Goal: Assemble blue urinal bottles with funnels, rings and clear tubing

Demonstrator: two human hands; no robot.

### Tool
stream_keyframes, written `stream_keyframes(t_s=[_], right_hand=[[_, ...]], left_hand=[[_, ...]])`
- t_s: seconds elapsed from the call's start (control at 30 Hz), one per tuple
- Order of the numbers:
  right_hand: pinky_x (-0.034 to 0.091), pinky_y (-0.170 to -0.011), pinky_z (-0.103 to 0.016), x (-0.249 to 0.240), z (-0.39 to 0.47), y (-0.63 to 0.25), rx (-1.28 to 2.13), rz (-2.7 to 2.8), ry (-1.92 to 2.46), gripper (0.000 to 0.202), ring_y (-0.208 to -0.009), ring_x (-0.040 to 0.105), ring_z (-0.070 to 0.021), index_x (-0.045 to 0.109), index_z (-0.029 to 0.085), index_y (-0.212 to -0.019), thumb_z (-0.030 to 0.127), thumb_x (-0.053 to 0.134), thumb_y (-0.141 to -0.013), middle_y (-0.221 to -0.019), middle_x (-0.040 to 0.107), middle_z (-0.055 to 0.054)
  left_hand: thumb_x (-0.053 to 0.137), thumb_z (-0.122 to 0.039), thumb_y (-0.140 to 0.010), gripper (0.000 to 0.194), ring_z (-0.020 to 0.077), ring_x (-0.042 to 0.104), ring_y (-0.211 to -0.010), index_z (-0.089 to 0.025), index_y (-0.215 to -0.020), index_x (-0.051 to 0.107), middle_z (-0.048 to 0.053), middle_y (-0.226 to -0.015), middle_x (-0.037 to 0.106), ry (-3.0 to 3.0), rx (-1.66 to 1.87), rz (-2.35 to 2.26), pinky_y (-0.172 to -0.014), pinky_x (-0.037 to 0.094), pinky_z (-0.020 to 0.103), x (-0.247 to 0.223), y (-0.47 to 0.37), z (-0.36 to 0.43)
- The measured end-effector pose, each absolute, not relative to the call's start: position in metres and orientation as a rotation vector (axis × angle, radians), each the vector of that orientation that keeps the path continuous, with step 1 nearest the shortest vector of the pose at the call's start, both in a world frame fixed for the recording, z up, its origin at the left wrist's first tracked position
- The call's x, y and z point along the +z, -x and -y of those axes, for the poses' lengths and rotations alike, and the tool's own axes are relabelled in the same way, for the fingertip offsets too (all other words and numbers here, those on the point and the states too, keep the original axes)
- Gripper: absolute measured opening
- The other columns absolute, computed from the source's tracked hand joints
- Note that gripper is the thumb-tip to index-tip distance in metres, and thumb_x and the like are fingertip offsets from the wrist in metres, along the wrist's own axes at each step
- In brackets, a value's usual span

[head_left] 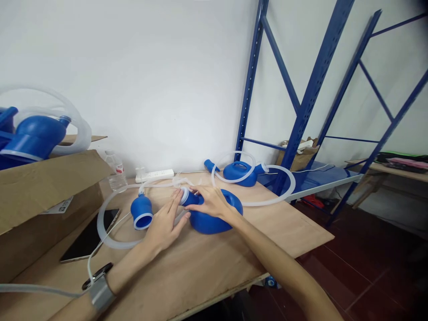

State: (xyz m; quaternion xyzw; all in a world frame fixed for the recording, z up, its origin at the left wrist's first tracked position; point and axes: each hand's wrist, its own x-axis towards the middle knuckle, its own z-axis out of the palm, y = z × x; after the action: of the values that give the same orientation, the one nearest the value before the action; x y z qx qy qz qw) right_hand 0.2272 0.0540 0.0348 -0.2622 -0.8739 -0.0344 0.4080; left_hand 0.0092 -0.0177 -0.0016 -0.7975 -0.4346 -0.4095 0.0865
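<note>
Your right hand (210, 201) lay over the neck of the blue container (214, 214), fingers curled around it and clamped just behind its white-rimmed mouth (183, 195). Your left hand (164, 223) was flat and open, fingers spread, the fingertips touching that same mouth from the near side without gripping anything. The two hands sat close together, meeting at the opening.

The container was a squat, rounded vessel of glossy blue plastic, its body bulging out beneath and beyond your right palm and resting on the wooden table (217, 263).

Just left of your left hand stood a blue funnel cup (141, 211) with a white lip, joined to a clear tube (110, 232) that looped around behind your left wrist. Further left of that lay a dark phone (89, 236), then a cardboard box (43, 196). Beyond your right hand sat a second blue container (240, 173) ringed by its own clear hose (267, 187). Behind your fingertips, against the wall, were a white power strip (155, 174) and a water bottle (115, 171).
</note>
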Motion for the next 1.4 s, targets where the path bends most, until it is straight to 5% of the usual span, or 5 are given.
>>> stream_keyframes(t_s=[0.2,0.37,0.5,0.73,1.4], right_hand=[[0.058,-0.086,-0.034,0.038,-0.045,-0.228,-0.04,2.119,0.684,0.061,-0.097,0.078,-0.026,0.062,0.02,-0.138,0.043,0.08,-0.084,-0.105,0.081,-0.008],[0.057,-0.082,-0.036,0.042,-0.04,-0.236,-0.017,1.873,0.758,0.039,-0.086,0.073,-0.0241,0.066,0.02,-0.121,0.039,0.069,-0.087,-0.09,0.075,-0.007],[0.055,-0.088,-0.036,0.049,-0.043,-0.24,0.11,1.884,0.861,0.023,-0.096,0.072,-0.0237,0.071,0.021,-0.111,0.032,0.056,-0.098,-0.103,0.077,-0.008],[0.053,-0.082,-0.032,0.055,-0.047,-0.24,0.245,2.103,0.948,0.026,-0.091,0.075,-0.0215,0.079,0.024,-0.092,0.032,0.057,-0.103,-0.096,0.082,-0.003],[0.058,-0.093,-0.036,0.063,-0.063,-0.248,0.561,2.272,0.889,0.016,-0.103,0.076,-0.0243,0.081,0.024,-0.102,0.033,0.075,-0.09,-0.106,0.082,-0.004]], left_hand=[[0.042,-0.047,-0.104,0.058,0.031,0.058,-0.137,-0.018,-0.153,0.05,0.016,-0.15,0.06,2.536,-1.135,1.426,-0.115,0.046,0.049,0.058,-0.024,-0.004],[0.041,-0.03,-0.098,0.06,0.0238,0.072,-0.093,-0.016,-0.156,0.048,0.009,-0.105,0.077,2.728,-1.114,1.609,-0.092,0.055,0.04,0.078,-0.045,-0.028],[0.042,-0.02,-0.088,0.043,0.0238,0.07,-0.097,-0.017,-0.113,0.077,0.011,-0.104,0.078,2.786,-1.118,1.483,-0.094,0.053,0.037,0.079,-0.046,-0.03],[0.049,-0.035,-0.093,0.036,0.0223,0.068,-0.079,-0.016,-0.08,0.076,0.007,-0.083,0.078,2.798,-1.089,1.75,-0.077,0.051,0.032,0.095,-0.05,-0.025],[0.066,-0.026,-0.08,0.012,0.0205,0.065,-0.069,-0.016,-0.083,0.071,0.005,-0.069,0.069,2.598,-0.778,2.097,-0.059,0.04,0.026,0.107,-0.055,-0.027]])
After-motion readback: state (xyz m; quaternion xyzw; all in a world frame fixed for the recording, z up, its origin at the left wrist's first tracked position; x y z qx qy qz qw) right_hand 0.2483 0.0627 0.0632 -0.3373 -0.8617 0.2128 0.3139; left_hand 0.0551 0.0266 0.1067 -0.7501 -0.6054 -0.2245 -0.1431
